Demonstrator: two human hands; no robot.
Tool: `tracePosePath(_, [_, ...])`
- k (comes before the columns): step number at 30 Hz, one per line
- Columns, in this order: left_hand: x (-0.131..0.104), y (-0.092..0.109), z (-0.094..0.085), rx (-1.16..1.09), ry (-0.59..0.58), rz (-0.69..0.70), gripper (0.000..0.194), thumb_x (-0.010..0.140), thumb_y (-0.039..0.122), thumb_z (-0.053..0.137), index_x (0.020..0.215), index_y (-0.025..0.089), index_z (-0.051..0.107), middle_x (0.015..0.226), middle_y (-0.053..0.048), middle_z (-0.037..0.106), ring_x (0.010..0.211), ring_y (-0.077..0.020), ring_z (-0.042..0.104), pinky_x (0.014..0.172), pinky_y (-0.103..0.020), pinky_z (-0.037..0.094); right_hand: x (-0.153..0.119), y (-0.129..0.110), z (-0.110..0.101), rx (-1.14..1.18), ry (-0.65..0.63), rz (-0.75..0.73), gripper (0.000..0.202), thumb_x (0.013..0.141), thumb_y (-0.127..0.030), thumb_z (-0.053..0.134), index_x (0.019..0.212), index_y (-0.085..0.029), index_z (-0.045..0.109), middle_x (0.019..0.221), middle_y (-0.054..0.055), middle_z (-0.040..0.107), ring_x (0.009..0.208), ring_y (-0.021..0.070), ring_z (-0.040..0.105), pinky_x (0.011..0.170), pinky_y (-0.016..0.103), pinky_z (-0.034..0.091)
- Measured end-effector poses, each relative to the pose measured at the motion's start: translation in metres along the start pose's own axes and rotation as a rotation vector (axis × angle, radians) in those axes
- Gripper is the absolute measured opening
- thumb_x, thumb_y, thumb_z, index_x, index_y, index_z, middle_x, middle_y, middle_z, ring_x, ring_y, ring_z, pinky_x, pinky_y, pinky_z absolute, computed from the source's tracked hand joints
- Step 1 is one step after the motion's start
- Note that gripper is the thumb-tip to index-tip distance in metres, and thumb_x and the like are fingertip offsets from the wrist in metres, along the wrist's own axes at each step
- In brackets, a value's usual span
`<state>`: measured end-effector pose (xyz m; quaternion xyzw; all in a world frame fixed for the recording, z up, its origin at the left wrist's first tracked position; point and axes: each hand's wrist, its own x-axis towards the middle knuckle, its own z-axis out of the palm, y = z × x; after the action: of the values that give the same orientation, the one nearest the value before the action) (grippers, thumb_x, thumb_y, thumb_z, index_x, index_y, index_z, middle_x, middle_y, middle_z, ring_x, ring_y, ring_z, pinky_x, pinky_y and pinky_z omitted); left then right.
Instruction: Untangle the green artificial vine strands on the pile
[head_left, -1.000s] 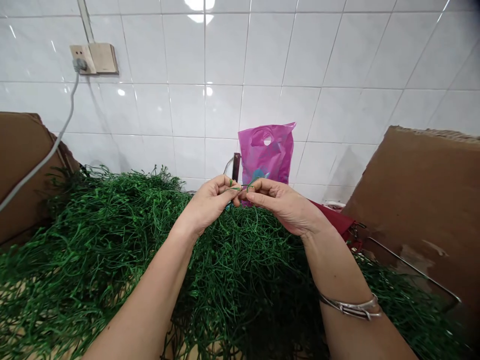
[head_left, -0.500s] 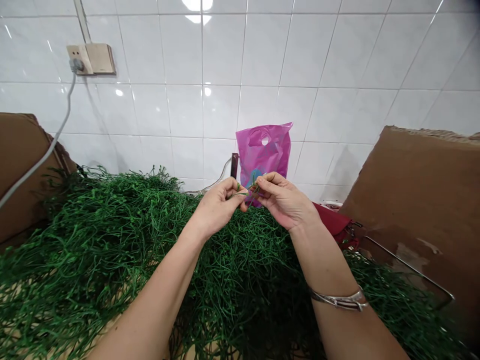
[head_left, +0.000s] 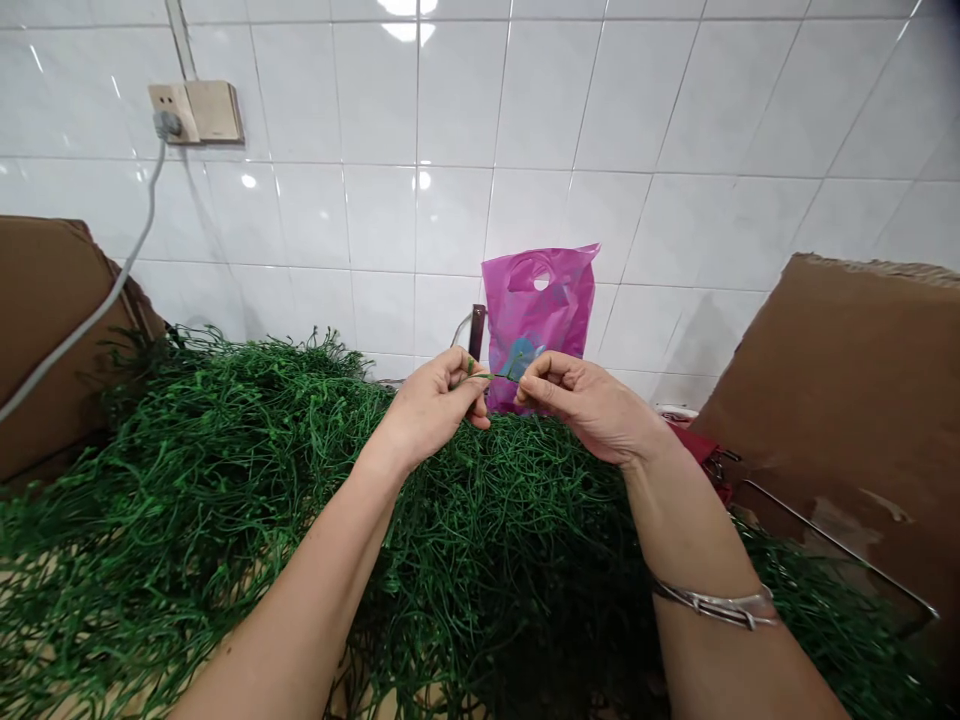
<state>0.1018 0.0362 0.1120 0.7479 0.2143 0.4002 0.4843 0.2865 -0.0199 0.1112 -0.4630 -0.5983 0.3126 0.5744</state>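
1. Thin green sprig [head_left: 484, 376], brighter at left, stretched in the air toward the worktop's [head_left: 431, 697] far edge.
2. Left hand [head_left: 439, 400] pinches it; right hand [head_left: 589, 405] pinches the other end.
3. Fingertips farther apart than one second ago.

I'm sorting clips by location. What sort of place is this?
Probably a small indoor workspace, perhaps at home: a tiled wall with a plugged-in socket, cardboard and a large heap of green stems.
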Motion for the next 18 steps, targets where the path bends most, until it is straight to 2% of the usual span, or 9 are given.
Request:
tracePosePath(2, [0.001,-0.003,-0.002,0.011,0.015,0.008,0.009,0.093,0.020,0.052,0.084,0.020,0.052,0.064,0.006,0.058,0.060,-0.0103,0.061,0.070,-0.027,0.044,-0.004,-0.006,0.000,-0.185,-0.083,-0.043,0.023,0.079,-0.040,0.074,0.074,-0.022,0.061,0.068,-0.002,0.062,0.068,0.0133,0.054,0.066,0.030,0.042])
tracePosePath(4, [0.003,-0.008,-0.001,0.071,0.021,0.008,0.008,0.092,0.019,0.052,0.083,0.020,0.053,0.063,0.005,0.059,0.061,-0.0115,0.062,0.068,-0.028,0.043,-0.005,-0.007,-0.001,-0.462,-0.098,-0.084,0.018,0.084,-0.035,0.067,0.074,-0.023,0.059,0.065,-0.003,0.059,0.064,0.0133,0.052,0.063,0.029,0.041])
tracePosePath(6, [0.003,-0.010,0.001,0.147,0.020,0.000,0.010,0.091,0.019,0.052,0.082,0.021,0.053,0.061,0.005,0.060,0.061,-0.0124,0.062,0.066,-0.028,0.042,-0.003,0.000,-0.006,-0.713,0.001,-0.096,0.019,0.082,-0.028,0.067,0.068,-0.023,0.055,0.061,-0.003,0.054,0.060,0.0137,0.048,0.060,0.030,0.038])
tracePosePath(8, [0.000,-0.006,0.002,0.165,0.028,0.005,0.012,0.092,0.019,0.051,0.081,0.021,0.052,0.062,0.004,0.060,0.060,-0.0121,0.062,0.065,-0.028,0.042,0.000,0.010,-0.015,-0.866,0.167,-0.083,0.025,0.078,-0.019,0.067,0.061,-0.023,0.049,0.057,-0.003,0.050,0.057,0.0143,0.045,0.059,0.032,0.035])
tracePosePath(10, [-0.004,0.004,0.000,0.116,0.047,0.046,0.011,0.093,0.021,0.051,0.082,0.021,0.051,0.064,0.005,0.059,0.060,-0.0112,0.061,0.065,-0.028,0.043,0.003,0.017,-0.028,-0.902,0.301,-0.051,0.029,0.077,-0.014,0.063,0.058,-0.024,0.044,0.054,-0.002,0.047,0.056,0.0154,0.043,0.060,0.034,0.033])
tracePosePath(12, [-0.009,0.014,-0.002,0.077,0.067,0.098,0.010,0.093,0.020,0.052,0.083,0.021,0.051,0.065,0.005,0.058,0.058,-0.0103,0.059,0.063,-0.027,0.042,0.003,0.018,-0.038,-0.914,0.354,-0.022,0.027,0.079,-0.017,0.060,0.058,-0.024,0.046,0.053,-0.001,0.049,0.054,0.0163,0.045,0.059,0.034,0.034])
tracePosePath(15, [-0.010,0.019,-0.002,0.026,0.043,0.057,0.009,0.093,0.022,0.052,0.084,0.021,0.050,0.066,0.006,0.053,0.051,-0.0080,0.047,0.056,-0.027,0.035,-0.001,0.008,-0.038,-0.884,0.226,0.000,0.022,0.084,-0.028,0.058,0.062,-0.023,0.059,0.059,0.002,0.063,0.056,0.0172,0.054,0.058,0.034,0.039])
tracePosePath(18, [-0.004,0.005,0.001,-0.050,-0.033,-0.026,0.011,0.091,0.028,0.057,0.096,0.020,0.054,0.073,0.004,0.053,0.059,-0.0100,0.043,0.059,-0.027,0.033,-0.005,-0.006,-0.024,-0.850,0.046,-0.015,0.020,0.084,-0.033,0.060,0.070,-0.024,0.071,0.071,0.002,0.072,0.065,0.0179,0.062,0.063,0.033,0.045])
